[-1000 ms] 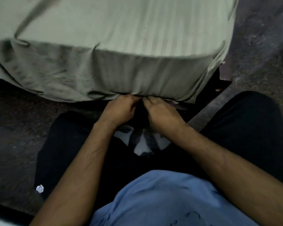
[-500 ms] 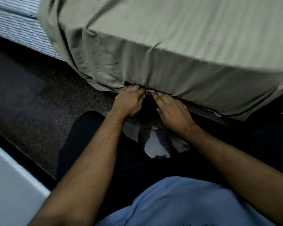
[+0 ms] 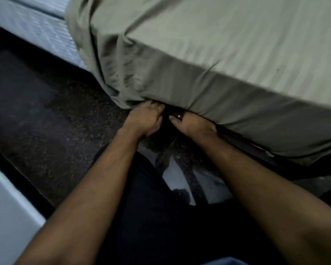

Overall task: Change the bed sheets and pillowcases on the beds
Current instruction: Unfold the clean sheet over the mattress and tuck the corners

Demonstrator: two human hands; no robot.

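An olive-green striped sheet (image 3: 227, 60) covers the mattress and hangs over its near side. At the lower edge near the left corner, my left hand (image 3: 144, 120) has its fingers curled into the bunched hanging sheet. Just to its right, my right hand (image 3: 194, 125) reaches under the mattress edge. Its fingers are hidden beneath the sheet, and only the thumb and the back of the hand show. The two hands are a few centimetres apart. No pillowcase is in view.
A blue-and-white striped mattress (image 3: 38, 33) lies beyond the corner at upper left. The dark bed frame (image 3: 252, 148) shows under the sheet's edge. A dark speckled floor (image 3: 52, 121) runs left. A white panel (image 3: 6, 211) stands at lower left. My dark-trousered knees fill the bottom.
Both hands have slid left along the mattress's lower edge toward the corner. My left hand now bunches the sheet, and my right fingers have gone deeper under the edge.
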